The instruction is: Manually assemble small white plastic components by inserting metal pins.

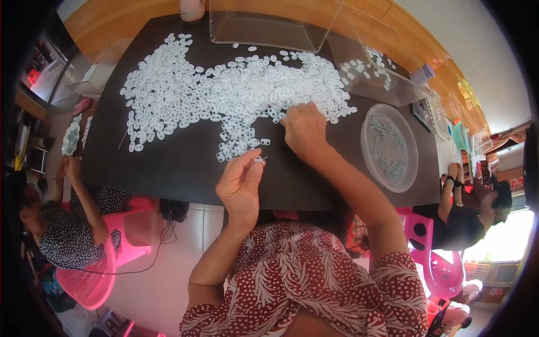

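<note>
My left hand (240,190) is closed, thumb against fingertips, pinching a small white oval plastic piece (259,159) in front of the pile. A tiny thin grey bit shows beside that piece, too small to make out. My right hand (306,132) is at the near edge of the big pile of white oval pieces with holes (255,84), its fingers curled down. Whatever lies under those fingertips is hidden. A smaller cluster of the same pieces (236,137) spreads toward my left hand. Right of my right forearm sits a round clear tub (414,149) with small grey-blue parts.
A large clear box (269,40) stands at the back, another clear box (379,92) with some white pieces at the back right. A pink bottle (192,10) stands at the far edge. Co-workers sit left (67,236) and right (460,219) on pink chairs.
</note>
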{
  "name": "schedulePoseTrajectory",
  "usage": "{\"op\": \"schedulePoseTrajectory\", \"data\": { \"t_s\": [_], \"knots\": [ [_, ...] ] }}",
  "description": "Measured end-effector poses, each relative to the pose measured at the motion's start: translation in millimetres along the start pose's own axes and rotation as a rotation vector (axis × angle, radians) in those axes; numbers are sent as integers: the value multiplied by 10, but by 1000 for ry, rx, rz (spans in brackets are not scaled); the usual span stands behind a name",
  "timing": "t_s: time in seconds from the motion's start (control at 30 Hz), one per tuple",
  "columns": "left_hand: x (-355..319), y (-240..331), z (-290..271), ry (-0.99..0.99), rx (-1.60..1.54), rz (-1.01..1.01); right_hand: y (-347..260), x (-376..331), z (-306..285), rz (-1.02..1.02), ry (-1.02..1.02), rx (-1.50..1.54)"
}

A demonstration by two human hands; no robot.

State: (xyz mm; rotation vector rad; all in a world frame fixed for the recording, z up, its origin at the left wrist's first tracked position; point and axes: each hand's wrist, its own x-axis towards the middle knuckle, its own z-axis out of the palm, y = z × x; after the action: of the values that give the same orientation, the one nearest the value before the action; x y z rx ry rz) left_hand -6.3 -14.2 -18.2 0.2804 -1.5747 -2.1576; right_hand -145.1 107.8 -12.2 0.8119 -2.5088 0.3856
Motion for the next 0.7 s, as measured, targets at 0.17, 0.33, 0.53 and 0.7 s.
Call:
{"op": "schedulePoseTrajectory", "data": {
  "t_s": [0.17,0.33,0.53,0.7],
  "knots": [
    [25,5,3,22,-41,-3,42,-1,-10,75,-45,86],
    [33,36,18,17,-89,-40,39,-11,-77,109,-84,149],
    [26,16,7,31,-98,-58,20,-19,-108,128,-87,158],
    [30,49,14,21,-99,-99,45,-21,-42,24,-64,114]
  ]
}}
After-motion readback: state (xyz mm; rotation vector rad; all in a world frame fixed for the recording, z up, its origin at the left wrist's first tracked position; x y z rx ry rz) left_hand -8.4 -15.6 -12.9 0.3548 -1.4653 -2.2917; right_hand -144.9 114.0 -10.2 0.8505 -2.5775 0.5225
